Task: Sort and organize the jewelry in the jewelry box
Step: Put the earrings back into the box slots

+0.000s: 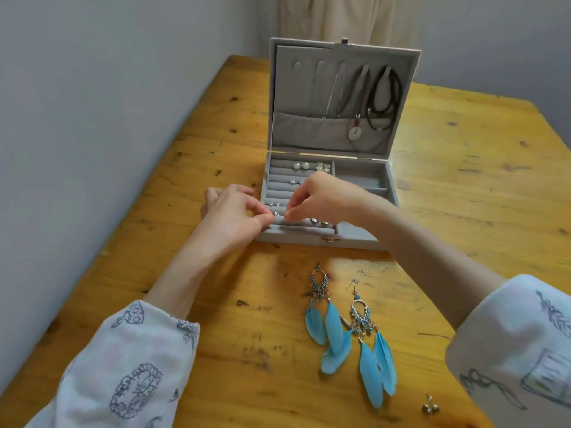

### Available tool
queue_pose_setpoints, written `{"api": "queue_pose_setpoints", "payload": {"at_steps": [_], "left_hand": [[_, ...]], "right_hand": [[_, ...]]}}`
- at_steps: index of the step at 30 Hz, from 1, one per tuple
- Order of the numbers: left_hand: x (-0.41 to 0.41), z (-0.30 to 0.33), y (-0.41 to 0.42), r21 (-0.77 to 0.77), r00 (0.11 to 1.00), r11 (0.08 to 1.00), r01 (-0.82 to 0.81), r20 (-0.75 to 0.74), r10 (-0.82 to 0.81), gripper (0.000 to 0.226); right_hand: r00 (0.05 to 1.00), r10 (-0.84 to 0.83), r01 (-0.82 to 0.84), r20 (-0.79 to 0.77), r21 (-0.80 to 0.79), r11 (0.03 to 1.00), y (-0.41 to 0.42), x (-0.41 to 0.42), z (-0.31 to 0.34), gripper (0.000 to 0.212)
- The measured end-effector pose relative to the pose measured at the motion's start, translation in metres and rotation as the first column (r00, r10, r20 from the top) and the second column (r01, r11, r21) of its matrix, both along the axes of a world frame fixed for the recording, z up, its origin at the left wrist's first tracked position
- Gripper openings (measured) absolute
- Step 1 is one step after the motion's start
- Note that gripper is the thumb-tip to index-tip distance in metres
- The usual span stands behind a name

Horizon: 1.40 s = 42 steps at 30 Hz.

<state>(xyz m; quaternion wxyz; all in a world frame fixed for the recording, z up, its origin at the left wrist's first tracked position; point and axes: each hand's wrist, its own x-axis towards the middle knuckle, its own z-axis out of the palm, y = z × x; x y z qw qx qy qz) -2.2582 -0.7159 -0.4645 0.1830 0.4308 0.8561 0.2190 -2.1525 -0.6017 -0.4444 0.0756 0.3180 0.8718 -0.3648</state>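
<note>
Both hands work over the front left corner of the grey jewelry box [327, 239], which stands open on the wooden counter [216, 304]. The left hand [230, 216] pinches a tiny silver stud [276, 214] between thumb and forefinger, just above the front ring rolls; the right hand [312, 199] has its fingertips curled down beside it, and whether that grip touches the stud or its backing I cannot tell. Such a stud looks near weightless, hard and slick, easy to flick away, so it is best taken by the head with the post pointing down into the soft slot between rolls, which should yield and hold it. Other small studs already sit in rows further back. On the counter in front of the box lie two blue feather earrings [349, 335]: light, soft at the feathers, apt to bend, so better lifted by the metal hook or hoop. A small metal pair [431, 406] lies near the right sleeve
</note>
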Motion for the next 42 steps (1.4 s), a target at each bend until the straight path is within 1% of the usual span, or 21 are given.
{"api": "queue_pose_setpoints", "payload": {"at_steps": [4, 6, 12, 17, 19, 24, 27, 29, 31, 33, 36, 40, 42], "left_hand": [[0.003, 0.002, 0.004, -0.02, 0.998, 1.0, 0.008, -0.068, -0.009, 0.012], [0.003, 0.003, 0.007, -0.04, 0.993, 0.999, 0.025, -0.112, -0.029, 0.013], [0.004, 0.002, 0.011, -0.113, 0.968, 0.991, 0.075, -0.229, -0.099, 0.014], [0.003, 0.003, 0.007, -0.059, 0.975, 0.998, 0.034, -0.218, -0.047, 0.004], [0.003, 0.002, 0.006, -0.046, 0.978, 0.999, 0.004, -0.207, -0.013, 0.01], [0.006, -0.001, 0.006, -0.028, 0.982, 0.999, -0.03, -0.19, 0.024, 0.01], [0.006, -0.002, 0.006, -0.013, 0.987, 0.999, -0.033, -0.16, 0.031, 0.007], [0.006, -0.003, 0.004, 0.011, 0.994, 0.999, -0.047, -0.094, 0.048, 0.003], [0.007, -0.004, 0.002, 0.031, 0.997, 0.998, -0.057, -0.051, 0.058, 0.009], [0.007, -0.005, 0.0, 0.053, 0.997, 0.997, -0.054, -0.048, 0.056, 0.019], [0.009, -0.005, -0.007, 0.12, 0.999, 0.992, -0.038, -0.02, 0.04, 0.022], [0.025, 0.0, -0.024, 0.222, 1.0, 0.975, -0.001, -0.022, 0.006, 0.029], [0.04, 0.004, -0.035, 0.314, 0.999, 0.949, 0.016, -0.045, -0.002, 0.03]], "right_hand": [[0.998, 0.024, -0.026, 0.058, 0.029, 0.999, -0.002, -0.006, -0.003, 0.021], [0.996, 0.031, -0.035, 0.079, 0.048, 0.998, -0.002, -0.009, -0.005, 0.026], [0.998, 0.024, -0.027, 0.053, 0.064, 0.998, -0.004, -0.015, -0.009, 0.029], [1.0, 0.019, -0.02, 0.01, 0.041, 0.999, -0.006, -0.014, -0.01, 0.022], [1.0, 0.021, -0.021, -0.002, 0.054, 0.998, -0.007, -0.012, -0.011, 0.019], [1.0, -0.009, 0.011, -0.012, 0.223, 0.975, -0.012, -0.01, -0.016, 0.012], [1.0, -0.013, 0.013, -0.003, 0.354, 0.935, -0.016, -0.012, -0.017, 0.02], [1.0, -0.016, 0.012, 0.006, 0.409, 0.913, -0.018, -0.012, -0.017, 0.026], [1.0, -0.017, 0.01, 0.013, 0.434, 0.901, -0.019, -0.011, -0.016, 0.029], [1.0, -0.011, 0.009, 0.001, 0.426, 0.905, -0.019, -0.008, -0.016, 0.026], [0.997, -0.03, 0.052, -0.068, 0.338, 0.94, -0.021, 0.001, -0.015, 0.015], [0.967, -0.096, 0.147, -0.235, 0.21, 0.967, -0.027, 0.028, -0.003, 0.019], [0.95, -0.144, 0.196, -0.278, 0.169, 0.966, -0.034, 0.05, 0.003, 0.021]]}}
